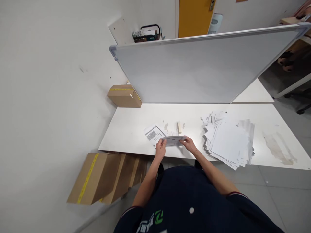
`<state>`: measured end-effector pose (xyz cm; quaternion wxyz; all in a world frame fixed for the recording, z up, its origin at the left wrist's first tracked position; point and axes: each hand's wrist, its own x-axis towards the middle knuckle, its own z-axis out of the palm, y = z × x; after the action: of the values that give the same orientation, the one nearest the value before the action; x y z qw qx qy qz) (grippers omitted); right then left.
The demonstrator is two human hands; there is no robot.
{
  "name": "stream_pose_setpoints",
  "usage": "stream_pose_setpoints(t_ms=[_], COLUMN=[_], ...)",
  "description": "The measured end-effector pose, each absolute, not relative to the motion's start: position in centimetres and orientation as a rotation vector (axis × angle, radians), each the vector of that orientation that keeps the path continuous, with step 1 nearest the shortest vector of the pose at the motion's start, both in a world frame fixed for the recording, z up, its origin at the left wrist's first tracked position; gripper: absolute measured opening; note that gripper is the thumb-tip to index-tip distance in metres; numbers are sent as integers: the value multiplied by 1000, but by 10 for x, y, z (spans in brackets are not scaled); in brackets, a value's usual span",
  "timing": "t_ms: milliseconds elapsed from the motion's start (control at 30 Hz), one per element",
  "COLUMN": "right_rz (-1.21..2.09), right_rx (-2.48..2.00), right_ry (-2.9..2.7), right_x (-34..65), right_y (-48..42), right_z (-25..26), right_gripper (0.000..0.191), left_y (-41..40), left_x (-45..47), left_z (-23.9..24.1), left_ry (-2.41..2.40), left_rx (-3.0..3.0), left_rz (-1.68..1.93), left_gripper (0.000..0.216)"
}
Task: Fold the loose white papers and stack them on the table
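White table [136, 126] — both hands pinching folded sheet [173, 140].

Table [131, 129]: white, wide, bare at its left end.
Whiteboard [194, 71]: large, standing on its edge along the far side of the table.
Paper pile [229, 142]: loose white sheets fanned out, right of centre.
Stain [277, 149]: greyish smear, far right of the table.
Small box [123, 96]: cardboard, yellow tape, far left corner.
Floor boxes [97, 178]: cardboard, leaning together, near left.
Door [193, 17]: yellow, beyond the whiteboard.
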<state>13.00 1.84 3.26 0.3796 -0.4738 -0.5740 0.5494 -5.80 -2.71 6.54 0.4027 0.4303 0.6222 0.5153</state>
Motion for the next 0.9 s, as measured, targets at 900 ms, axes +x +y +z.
stream_pose_setpoints(t_ms=[900], right_rz=[316], right_rx=[-1694], right_ry=[-2912], right_x=[131], right_y=[-2], right_z=[102], right_gripper=[24], left_y=[-52], left_x=[-71], left_z=[4], left_ry=[1558], left_rx=[1780], left_rz=[831], left_gripper=[36])
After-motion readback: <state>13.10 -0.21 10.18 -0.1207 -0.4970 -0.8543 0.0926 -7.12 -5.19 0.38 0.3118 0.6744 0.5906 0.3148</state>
